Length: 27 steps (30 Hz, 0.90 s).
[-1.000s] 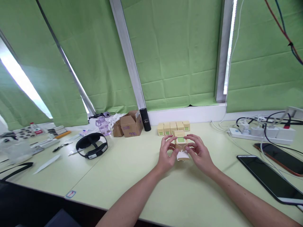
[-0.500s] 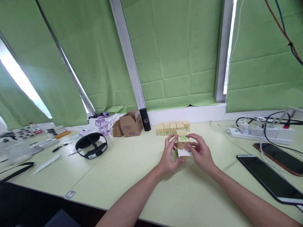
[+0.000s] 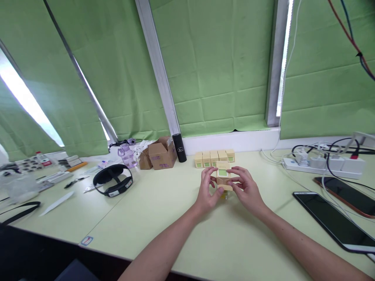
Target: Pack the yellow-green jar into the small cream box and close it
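Note:
Between my two hands is a small tan cardboard box [image 3: 223, 176] with a green panel on its face. My left hand [image 3: 208, 190] grips its left side, the thumb at the flap [image 3: 225, 187] on the near end. From the right, my right hand [image 3: 243, 186] holds the box with bent fingers, its thumb near the same flap. Something small and yellowish shows just under the flap, too small to make out. Behind the hands stands a row of several similar small boxes [image 3: 214, 157].
A power strip [image 3: 325, 166] with plugs and cables lies at the right, near two phones [image 3: 334, 218]. Left of the hands are a black headset [image 3: 114, 180], an open cardboard carton [image 3: 162, 154], a black cylinder [image 3: 179, 148] and a purple bottle [image 3: 127, 155].
The box's near flap, its white inside showing before, has swung up toward the box end. My left thumb has risen with it. The box has shifted slightly left.

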Available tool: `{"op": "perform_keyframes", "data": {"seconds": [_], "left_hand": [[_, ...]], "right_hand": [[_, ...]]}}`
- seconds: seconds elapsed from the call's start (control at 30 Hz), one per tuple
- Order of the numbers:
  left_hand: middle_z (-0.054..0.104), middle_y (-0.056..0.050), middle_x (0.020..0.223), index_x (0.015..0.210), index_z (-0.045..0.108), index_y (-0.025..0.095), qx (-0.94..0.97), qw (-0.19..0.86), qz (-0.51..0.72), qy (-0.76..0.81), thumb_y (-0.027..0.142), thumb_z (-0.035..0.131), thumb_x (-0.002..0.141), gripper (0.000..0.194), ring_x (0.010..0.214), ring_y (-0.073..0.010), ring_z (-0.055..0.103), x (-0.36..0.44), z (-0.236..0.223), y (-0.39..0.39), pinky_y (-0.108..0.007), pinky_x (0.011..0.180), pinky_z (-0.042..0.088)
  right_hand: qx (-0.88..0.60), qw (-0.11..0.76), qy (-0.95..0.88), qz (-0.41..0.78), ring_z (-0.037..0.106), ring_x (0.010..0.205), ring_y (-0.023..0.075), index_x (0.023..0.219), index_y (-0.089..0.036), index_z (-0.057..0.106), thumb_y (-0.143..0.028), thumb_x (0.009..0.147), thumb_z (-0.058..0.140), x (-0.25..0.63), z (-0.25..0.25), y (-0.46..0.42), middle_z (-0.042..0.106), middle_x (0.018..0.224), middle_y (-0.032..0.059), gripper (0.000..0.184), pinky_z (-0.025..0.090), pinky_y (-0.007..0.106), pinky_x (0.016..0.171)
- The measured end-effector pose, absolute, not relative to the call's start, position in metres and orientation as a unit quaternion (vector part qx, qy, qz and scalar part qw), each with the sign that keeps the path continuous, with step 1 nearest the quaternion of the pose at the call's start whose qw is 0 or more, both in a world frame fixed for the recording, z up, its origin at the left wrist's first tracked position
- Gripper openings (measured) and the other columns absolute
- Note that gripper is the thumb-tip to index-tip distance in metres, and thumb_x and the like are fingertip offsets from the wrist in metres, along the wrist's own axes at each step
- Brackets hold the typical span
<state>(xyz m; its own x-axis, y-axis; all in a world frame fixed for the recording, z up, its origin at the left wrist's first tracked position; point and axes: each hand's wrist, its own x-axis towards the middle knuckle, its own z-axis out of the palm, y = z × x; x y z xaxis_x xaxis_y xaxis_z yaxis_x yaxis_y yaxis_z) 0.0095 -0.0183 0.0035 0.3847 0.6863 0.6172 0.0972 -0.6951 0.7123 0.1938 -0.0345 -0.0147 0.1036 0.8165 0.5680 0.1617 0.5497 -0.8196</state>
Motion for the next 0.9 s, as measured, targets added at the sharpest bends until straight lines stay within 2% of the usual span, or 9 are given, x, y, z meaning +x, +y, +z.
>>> {"op": "perform_keyframes", "data": {"seconds": [0.2,0.4,0.9], "left_hand": [[0.040,-0.013,0.142,0.140,0.044,0.027,0.764,0.299,0.511,0.255,0.052,0.059,0.094,0.054,0.098,-0.0202,0.055,0.0103,0.0022,-0.0158,-0.036,0.085,0.047],[0.042,-0.012,0.140,0.136,0.045,0.026,0.754,0.310,0.520,0.255,0.050,0.059,0.095,0.049,0.096,-0.0187,0.055,0.0102,0.0012,-0.0143,-0.036,0.086,0.048],[0.045,-0.011,0.134,0.130,0.046,0.027,0.740,0.326,0.528,0.261,0.051,0.059,0.094,0.045,0.098,-0.0200,0.055,0.0100,-0.0005,-0.0123,-0.036,0.087,0.050]], "right_hand": [[-0.354,0.628,-0.625,0.299,0.070,0.096,0.0175,0.126,-0.034,0.065,-0.045,0.095,0.058,0.1949,-0.0149,-0.0372,0.043,0.141,0.0089,0.034,0.063,0.038,0.080],[-0.336,0.628,-0.634,0.301,0.070,0.097,0.0180,0.128,-0.034,0.064,-0.044,0.095,0.059,0.1953,-0.0179,-0.0367,0.043,0.142,0.0089,0.035,0.063,0.041,0.083],[-0.332,0.624,-0.639,0.304,0.069,0.100,0.0204,0.126,-0.033,0.065,-0.046,0.093,0.061,0.1943,-0.0156,-0.0408,0.044,0.141,0.0095,0.036,0.064,0.042,0.084]]}}
